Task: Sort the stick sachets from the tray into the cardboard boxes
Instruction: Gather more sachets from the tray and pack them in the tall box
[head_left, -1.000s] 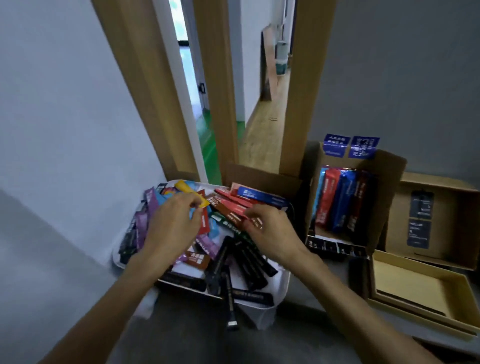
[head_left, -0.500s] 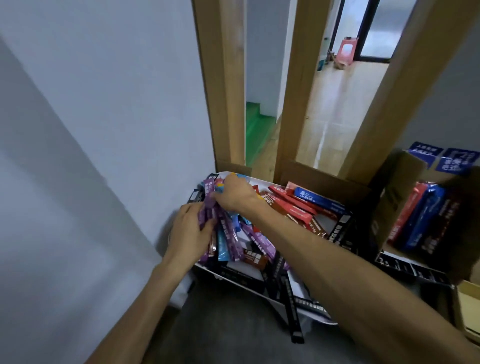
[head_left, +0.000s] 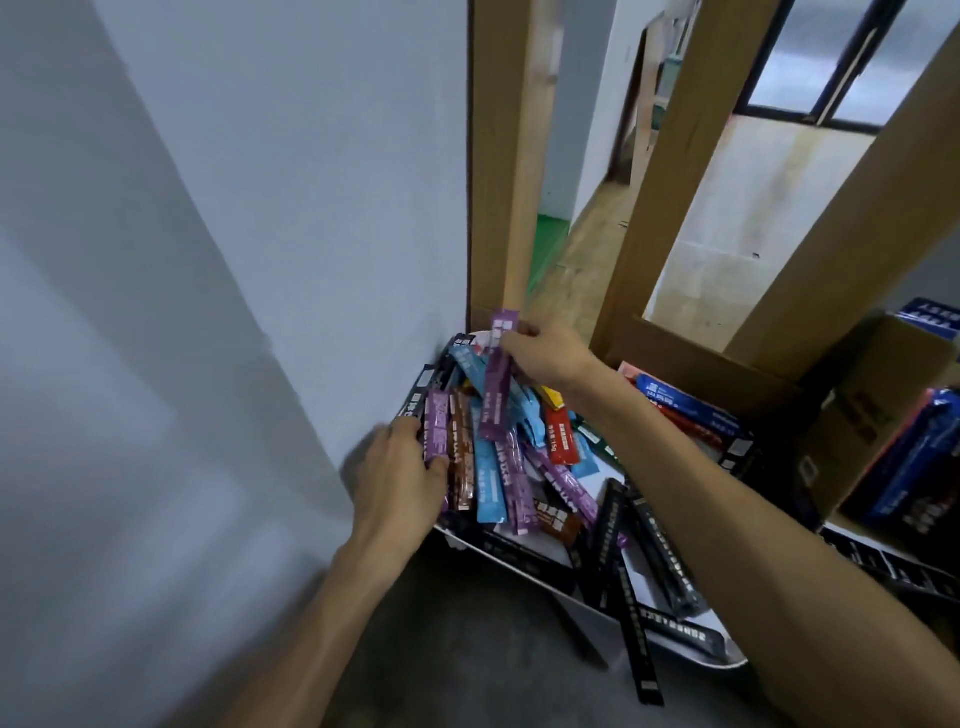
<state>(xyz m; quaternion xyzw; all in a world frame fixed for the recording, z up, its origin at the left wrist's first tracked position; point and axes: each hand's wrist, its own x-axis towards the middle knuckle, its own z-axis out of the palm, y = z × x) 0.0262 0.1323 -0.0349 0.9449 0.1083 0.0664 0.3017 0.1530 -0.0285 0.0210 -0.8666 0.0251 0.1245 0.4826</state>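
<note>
Fingers of the right hand (head_left: 545, 356) pinch a purple stick sachet (head_left: 496, 382) near its top, lifting it clear of the tray (head_left: 670, 631), probably to gather purples; the left hand (head_left: 402, 480) clamps another purple sachet (head_left: 436, 426) against the pile (cardboard box (head_left: 852, 415) waits at right)

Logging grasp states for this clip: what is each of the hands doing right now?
Left hand: closed on a purple sachet at the tray's left edge.
Right hand: pinching another purple sachet, lifted above the pile.
</note>
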